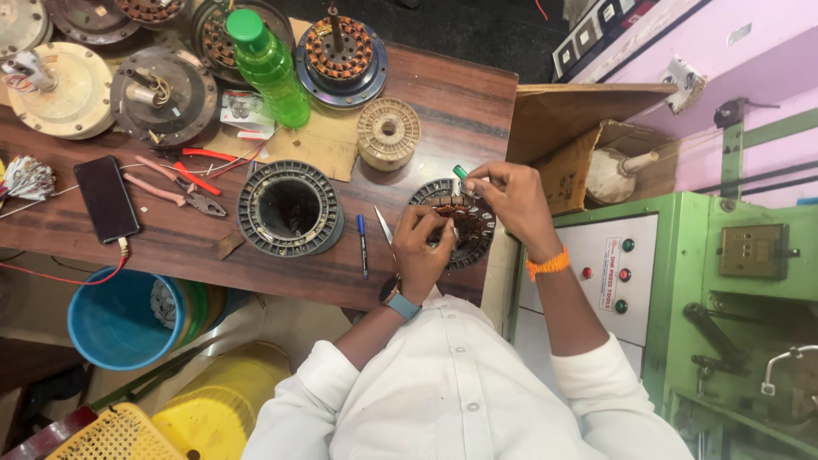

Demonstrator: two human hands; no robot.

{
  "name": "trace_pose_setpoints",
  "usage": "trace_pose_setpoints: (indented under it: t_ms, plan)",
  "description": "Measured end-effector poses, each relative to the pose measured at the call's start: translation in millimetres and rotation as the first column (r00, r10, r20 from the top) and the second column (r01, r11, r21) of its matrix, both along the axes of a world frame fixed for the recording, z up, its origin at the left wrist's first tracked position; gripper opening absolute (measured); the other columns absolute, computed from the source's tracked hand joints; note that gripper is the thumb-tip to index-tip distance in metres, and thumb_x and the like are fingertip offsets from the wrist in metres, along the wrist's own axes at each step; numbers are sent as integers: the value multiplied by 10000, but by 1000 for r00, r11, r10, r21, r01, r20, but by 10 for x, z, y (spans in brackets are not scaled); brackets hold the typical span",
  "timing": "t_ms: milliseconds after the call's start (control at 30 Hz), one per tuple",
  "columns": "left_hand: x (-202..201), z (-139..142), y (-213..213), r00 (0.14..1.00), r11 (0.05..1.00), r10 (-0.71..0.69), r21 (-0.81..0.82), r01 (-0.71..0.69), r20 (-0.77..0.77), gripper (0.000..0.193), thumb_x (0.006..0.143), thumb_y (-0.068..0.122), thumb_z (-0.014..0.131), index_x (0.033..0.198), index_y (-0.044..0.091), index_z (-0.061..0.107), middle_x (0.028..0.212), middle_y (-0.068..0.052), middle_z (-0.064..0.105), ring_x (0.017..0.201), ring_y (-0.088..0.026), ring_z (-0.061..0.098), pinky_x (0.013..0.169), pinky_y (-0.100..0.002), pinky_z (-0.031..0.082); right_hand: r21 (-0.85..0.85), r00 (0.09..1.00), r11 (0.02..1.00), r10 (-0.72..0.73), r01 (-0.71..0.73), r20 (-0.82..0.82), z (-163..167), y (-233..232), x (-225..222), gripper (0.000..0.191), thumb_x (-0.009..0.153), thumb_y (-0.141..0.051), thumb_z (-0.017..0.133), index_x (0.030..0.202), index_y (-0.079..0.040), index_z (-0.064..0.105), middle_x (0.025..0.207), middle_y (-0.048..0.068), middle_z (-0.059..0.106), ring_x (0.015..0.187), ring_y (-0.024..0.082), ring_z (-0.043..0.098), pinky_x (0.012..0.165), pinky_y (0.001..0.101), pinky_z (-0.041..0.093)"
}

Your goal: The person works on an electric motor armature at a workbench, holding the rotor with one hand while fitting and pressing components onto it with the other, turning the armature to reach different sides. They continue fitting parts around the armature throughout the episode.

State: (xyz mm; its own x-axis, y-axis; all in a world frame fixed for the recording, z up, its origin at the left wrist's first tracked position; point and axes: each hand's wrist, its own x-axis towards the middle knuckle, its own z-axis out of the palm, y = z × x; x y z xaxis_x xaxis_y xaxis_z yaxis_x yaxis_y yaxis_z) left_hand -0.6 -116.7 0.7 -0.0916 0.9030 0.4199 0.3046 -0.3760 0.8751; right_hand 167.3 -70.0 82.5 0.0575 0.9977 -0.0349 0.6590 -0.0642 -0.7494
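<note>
work piece: round fan stator (464, 223) with copper windings, lying flat at the right end of the wooden bench (443, 94), just in front of the person
left hand (423, 245): fingers curled down onto the near side of the stator, pinching or pressing at the coils; looks closed on wire, though what sits under the fingertips is too small to tell
right hand (509, 198): on the far rim of the stator, thumb and forefinger pinched on a small green-tipped tool (460, 171)
done so far: copper coils already sit in most slots of this stator, so I judge the winding is largely in
left to do: hands are at the coils, so seating or tidying seems unfinished; no rotor or cover is on it
second core: empty stator ring (290, 209) with no copper, near the middle of the bench, well apart from the hands; reads as untouched
beside the hands: blue pen (362, 243) and a metal blade (383, 226) between the two stators
further off: bare spool (388, 132), green bottle (268, 68), pliers (175, 189), black phone (106, 198)
off the bench: blue bucket (115, 319) below, green press machine (682, 281) to the right
</note>
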Motion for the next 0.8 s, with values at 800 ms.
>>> trace_pose_setpoints:
  t_ms: [800]
  plan:
    - [-144,191,485,836,877,-447,27,480,-318,485,835,211,813,1287,147,649,1146,-57,700,1045,-270,623,927,-405,483,-208,903,978,-105,18,-415,-105,-394,417,122,897,-103,726,957,2,736,749,-95,619,656,-1,449,551,195,356]
